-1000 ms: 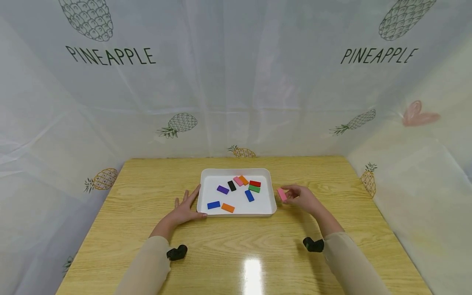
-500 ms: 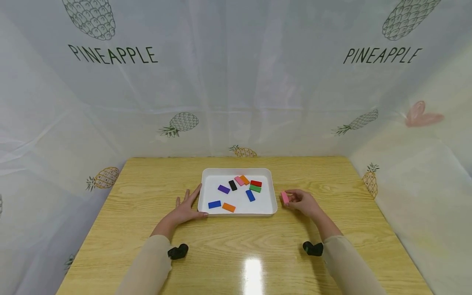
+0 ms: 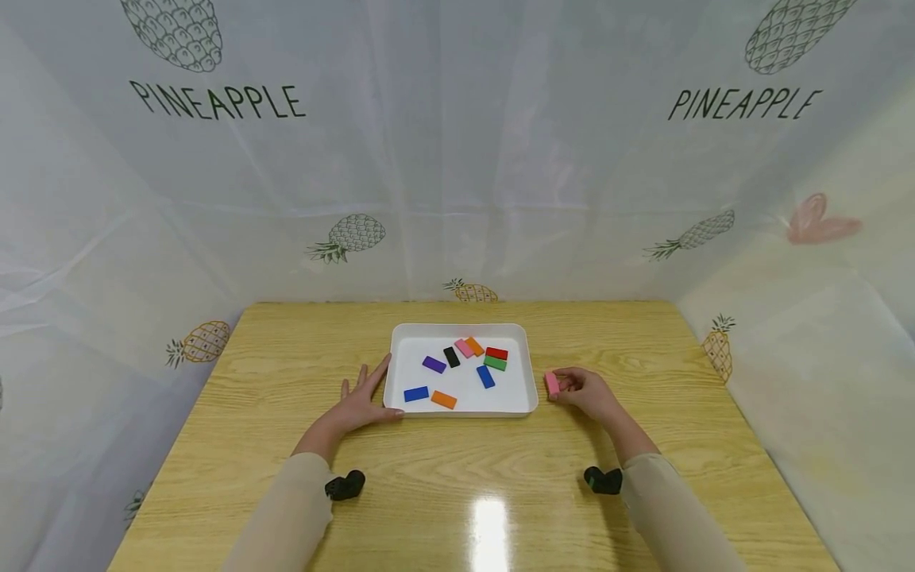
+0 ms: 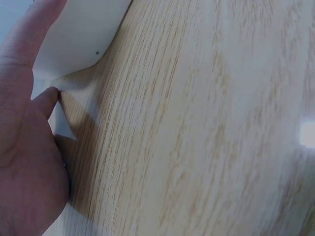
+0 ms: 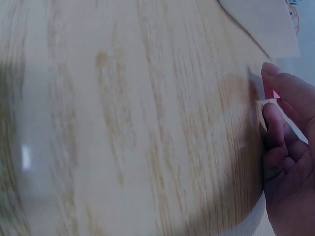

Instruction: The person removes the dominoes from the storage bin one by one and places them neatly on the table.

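We're pinching the pink block in our right-hand grip, just right of the tray. Left-hand grip is grasping nothing; we're resting it spread-fingered along the tray's left side, probably keeping that from sliding.

Free lane: desk in front, between both forearms, up to near wall of white tray. Left end blocked: left hand spans it, thumb at front corner. Right end: only a narrow gap between tray wall and held pink block, right hand behind it. Behind tray: desk strip passable, then curtain. Inside: front-right and rear-left corners free.
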Motion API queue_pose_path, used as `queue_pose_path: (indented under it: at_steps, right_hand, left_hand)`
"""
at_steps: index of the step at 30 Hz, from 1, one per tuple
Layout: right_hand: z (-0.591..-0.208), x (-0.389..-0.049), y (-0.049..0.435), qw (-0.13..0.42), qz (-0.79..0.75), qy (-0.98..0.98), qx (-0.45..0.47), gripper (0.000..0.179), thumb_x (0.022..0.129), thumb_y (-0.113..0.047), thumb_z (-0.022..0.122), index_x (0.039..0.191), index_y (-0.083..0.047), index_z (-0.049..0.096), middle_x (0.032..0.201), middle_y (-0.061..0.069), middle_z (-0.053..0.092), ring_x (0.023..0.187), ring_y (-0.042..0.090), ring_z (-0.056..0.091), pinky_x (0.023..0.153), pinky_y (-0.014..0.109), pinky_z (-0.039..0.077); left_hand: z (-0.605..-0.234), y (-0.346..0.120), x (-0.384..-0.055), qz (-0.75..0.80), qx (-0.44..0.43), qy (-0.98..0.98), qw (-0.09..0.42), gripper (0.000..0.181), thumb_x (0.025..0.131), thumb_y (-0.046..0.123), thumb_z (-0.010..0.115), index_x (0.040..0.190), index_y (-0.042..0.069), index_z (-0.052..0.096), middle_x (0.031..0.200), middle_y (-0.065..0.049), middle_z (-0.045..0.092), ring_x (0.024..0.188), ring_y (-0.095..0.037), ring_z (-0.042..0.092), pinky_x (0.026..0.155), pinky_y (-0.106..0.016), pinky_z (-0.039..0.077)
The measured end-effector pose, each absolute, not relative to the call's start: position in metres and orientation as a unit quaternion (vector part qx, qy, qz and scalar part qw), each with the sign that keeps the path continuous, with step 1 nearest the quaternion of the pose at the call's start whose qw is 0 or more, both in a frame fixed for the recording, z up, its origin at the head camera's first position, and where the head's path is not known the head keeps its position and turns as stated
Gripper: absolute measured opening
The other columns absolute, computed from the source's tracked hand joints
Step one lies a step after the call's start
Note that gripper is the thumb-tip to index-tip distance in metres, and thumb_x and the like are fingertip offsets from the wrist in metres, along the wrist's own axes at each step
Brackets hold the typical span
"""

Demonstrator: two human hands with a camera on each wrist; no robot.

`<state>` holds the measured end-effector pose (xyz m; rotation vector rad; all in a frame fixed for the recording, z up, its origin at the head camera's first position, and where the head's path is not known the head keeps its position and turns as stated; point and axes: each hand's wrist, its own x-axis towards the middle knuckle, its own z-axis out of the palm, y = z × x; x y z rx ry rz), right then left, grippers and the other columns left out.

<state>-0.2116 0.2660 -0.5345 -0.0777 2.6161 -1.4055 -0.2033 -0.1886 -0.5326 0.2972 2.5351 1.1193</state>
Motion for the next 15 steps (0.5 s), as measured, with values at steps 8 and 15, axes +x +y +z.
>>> queue_pose_path:
  at_steps: [8,15]
  right_hand:
    - [-0.5368,-0.2131,0.2635,0.074,-0.46,0.884,-0.035,0.046,0.081,-0.01,0.08,0.12,0.008,0.061,0.085,0.009,0.059,0.073,0.02,0.049,0.065,0.028,0.042]
    - [-0.539,-0.2133,0.2635,0.073,-0.447,0.891,-0.033,0.048,0.081,-0.012,0.081,0.12,0.007,0.061,0.084,0.007,0.057,0.073,0.021,0.048,0.066,0.03,0.042]
  left_hand:
    - [-0.5329,-0.1887,-0.2033,0.398,0.106,0.895,0.173,0.116,0.076,0.045,0.082,0.158,0.027,0.003,0.162,-0.014,0.008,0.145,-0.037,-0.015,0.105,-0.061,-0.02]
    - [-0.5331,-0.1883,-0.2027,0.397,0.11,0.896,0.168,0.116,0.076,0.046,0.082,0.158,0.027,0.002,0.162,-0.014,0.007,0.145,-0.038,-0.014,0.105,-0.06,-0.019]
